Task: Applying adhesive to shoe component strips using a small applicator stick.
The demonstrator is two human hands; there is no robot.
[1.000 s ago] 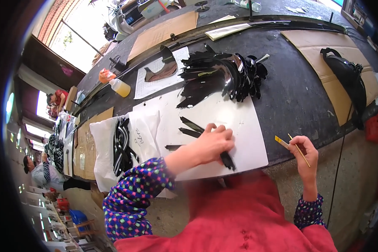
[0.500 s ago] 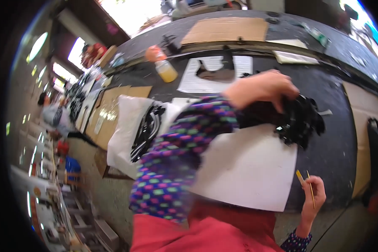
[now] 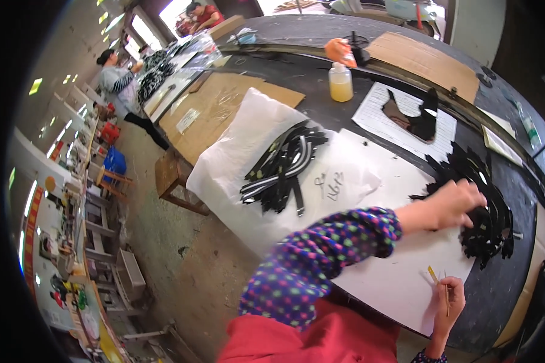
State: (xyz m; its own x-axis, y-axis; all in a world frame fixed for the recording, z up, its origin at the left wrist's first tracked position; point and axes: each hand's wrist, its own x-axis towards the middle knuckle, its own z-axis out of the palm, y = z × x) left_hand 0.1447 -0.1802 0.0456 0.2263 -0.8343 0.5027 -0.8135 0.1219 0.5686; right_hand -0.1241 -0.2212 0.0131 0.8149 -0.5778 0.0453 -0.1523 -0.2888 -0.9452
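Note:
My left hand (image 3: 447, 207) hovers at the near left edge of a pile of black cut pieces (image 3: 495, 221), slightly blurred. Its thumb and fingers are apart, with nothing visible between them. My right hand (image 3: 450, 295), near the table's front edge, is closed on a thin yellowish stick (image 3: 447, 302). A yellow-tipped strip (image 3: 432, 274) juts from the same hand. Under both hands lies a white board (image 3: 381, 290). Farther left, a bundle of black and white strips (image 3: 284, 166) rests on a white padded sheet (image 3: 224, 172).
A bottle of yellow liquid (image 3: 341, 85) stands beyond the sheet, an orange bag (image 3: 340, 52) behind it. Lined paper (image 3: 369, 115) bears a dark cut piece (image 3: 413, 118). Cardboard (image 3: 224, 97) lies at the left, a wooden stool (image 3: 174, 178) below. Another person (image 3: 118, 85) stands farther off.
The view has swung left, bringing the strip bundle and white sheet further into sight. My left hand has drawn back from over the black pile to its near edge. My right hand still holds the stick.

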